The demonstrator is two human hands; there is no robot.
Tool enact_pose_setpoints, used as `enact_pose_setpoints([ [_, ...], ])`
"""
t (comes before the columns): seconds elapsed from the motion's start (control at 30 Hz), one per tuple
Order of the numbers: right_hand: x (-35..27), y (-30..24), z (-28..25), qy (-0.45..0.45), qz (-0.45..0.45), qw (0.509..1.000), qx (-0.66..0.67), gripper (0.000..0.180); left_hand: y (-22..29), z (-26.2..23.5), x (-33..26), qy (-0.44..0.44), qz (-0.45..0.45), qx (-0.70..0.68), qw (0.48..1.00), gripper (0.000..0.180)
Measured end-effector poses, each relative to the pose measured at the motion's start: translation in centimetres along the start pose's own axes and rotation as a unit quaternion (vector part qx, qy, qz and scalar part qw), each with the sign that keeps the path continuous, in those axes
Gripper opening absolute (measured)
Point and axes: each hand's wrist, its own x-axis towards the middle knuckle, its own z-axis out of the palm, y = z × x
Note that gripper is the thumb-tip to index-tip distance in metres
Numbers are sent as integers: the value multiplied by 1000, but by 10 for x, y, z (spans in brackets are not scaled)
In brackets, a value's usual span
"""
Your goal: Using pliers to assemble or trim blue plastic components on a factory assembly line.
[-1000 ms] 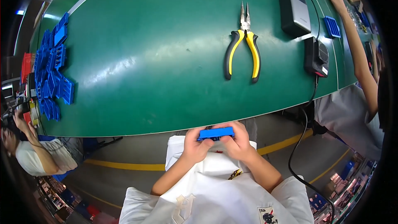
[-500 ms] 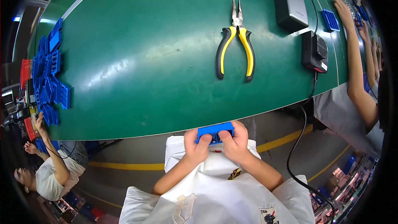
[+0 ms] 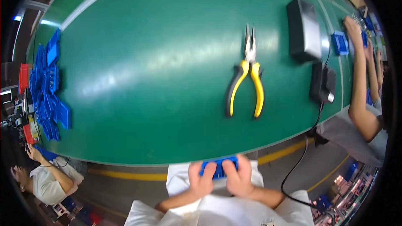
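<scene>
Both hands meet just below the near edge of the green desk (image 3: 159, 79), close to the body, forearms angled in from the lower edge. The left hand (image 3: 202, 181) and right hand (image 3: 238, 179) are pressed together around a small blue plastic part (image 3: 218, 168), fingers laid over its top, clamped on it from either side. Yellow-handled pliers (image 3: 246, 81) lie untouched on the desk ahead. A heap of blue parts (image 3: 48, 88) sits at the far left edge.

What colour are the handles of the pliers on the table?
Yellow with black edges, on the pliers; the head view shows it clearly.
</scene>
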Motion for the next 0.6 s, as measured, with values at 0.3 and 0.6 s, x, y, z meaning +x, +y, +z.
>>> enact_pose_setpoints([
  [0.3, -4, -19, 11, 36, 125, 991, 27, 19, 23, 6, 10, 13, -243, -142, 959, 18],
  [0.6, -1, 49, -15, -65, -60, 977, 194, 40, 13, -28, 22, -167, -145, -29, 975, 33],
])
